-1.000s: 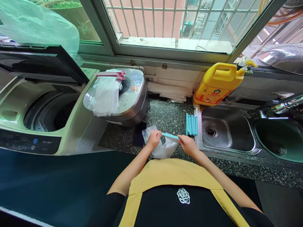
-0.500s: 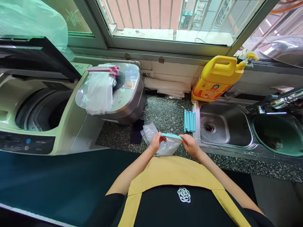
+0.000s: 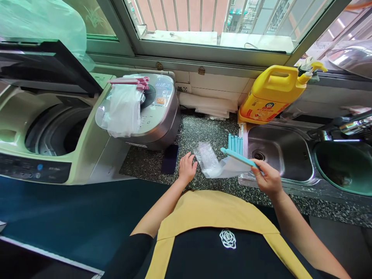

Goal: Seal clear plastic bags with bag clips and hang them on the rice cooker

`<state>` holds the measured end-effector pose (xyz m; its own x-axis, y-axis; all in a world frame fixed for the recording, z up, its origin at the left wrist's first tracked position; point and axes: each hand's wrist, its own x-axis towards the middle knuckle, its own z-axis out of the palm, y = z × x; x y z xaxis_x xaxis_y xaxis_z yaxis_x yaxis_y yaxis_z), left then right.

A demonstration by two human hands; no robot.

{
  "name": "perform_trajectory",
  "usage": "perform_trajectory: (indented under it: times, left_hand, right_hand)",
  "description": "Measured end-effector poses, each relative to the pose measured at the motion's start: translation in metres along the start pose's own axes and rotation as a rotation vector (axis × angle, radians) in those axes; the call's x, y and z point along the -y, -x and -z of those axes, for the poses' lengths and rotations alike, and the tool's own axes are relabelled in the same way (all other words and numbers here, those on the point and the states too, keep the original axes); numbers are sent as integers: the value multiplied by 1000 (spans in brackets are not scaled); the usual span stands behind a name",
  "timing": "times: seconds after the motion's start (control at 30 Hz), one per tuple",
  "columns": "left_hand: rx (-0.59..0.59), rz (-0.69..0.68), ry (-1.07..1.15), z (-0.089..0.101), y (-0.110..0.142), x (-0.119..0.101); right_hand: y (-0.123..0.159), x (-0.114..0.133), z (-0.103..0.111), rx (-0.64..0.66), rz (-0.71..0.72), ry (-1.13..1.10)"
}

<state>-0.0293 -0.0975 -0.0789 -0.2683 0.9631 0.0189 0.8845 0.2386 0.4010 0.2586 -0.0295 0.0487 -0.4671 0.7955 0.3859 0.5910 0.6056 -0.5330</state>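
My right hand (image 3: 266,177) grips one end of a light-blue bag sealing clip (image 3: 238,156), raised over the counter near the sink's left rim. Beneath the clip a clear plastic bag (image 3: 209,162) spreads to the left, and its top edge appears caught in the clip. Over the dark counter, left of the bag, is my left hand (image 3: 187,168), empty with its fingers apart. Several more blue sealing clips (image 3: 235,144) lie in a row beside the sink, partly covered by the held one.
A rice cooker (image 3: 157,120) carries pink clips with clear bags (image 3: 124,108). At the left stands an open washing machine (image 3: 87,151). A dark phone-like slab (image 3: 169,159) lies on the counter. Behind the sink's metal rim (image 3: 247,133) leans a yellow jug (image 3: 269,97); a green basin (image 3: 343,186) sits at right.
My left hand has let go of the clip and bag and moved slightly left, fingers opening. My right hand has carried the clip and bag to the right, toward the sink.
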Motion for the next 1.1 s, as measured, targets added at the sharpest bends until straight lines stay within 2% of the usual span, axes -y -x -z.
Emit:
perform_trajectory:
  times: [0.07,0.17,0.27,0.47,0.6,0.63,0.7,0.73,0.77,0.83,0.87,0.93,1.0,1.1]
  left_hand:
    - [-54,101,-25,2,-3,8]
    - [-122,354,-173,9,-10,35]
    - [-91,452,-276,13,-17,55]
    - [-50,466,-297,12,-28,51]
    - [-91,479,-148,26,-26,41]
    - [-127,438,-62,32,-23,34]
    - [-163,246,207,45,-16,14]
    - [-123,104,379,52,-11,1]
    - [-28,-44,556,58,-6,-13]
    - [265,-267,819,67,5,-39]
    - [396,-304,893,71,10,-50]
    - [558,-252,962,77,18,-65]
    - [600,-148,996,85,24,-72]
    - [612,-96,1070,99,29,-74]
  right_hand:
    - [0,10,-7,8,26,-36]
    - [0,18,-17,-10,34,-78]
    - [2,21,-23,8,53,-109]
    - [4,27,-29,36,83,-122]
    - [4,31,-32,37,96,-132]
    - [5,31,-32,40,97,-133]
    - [5,33,-32,45,100,-141]
    - [4,34,-31,42,101,-147]
    - [4,34,-31,37,99,-153]
    - [3,36,-29,29,81,-162]
    - [3,36,-29,23,65,-164]
    - [3,37,-29,1,22,-173]
    - [3,38,-31,-38,-27,-198]
    - [5,39,-39,-105,-132,-264]
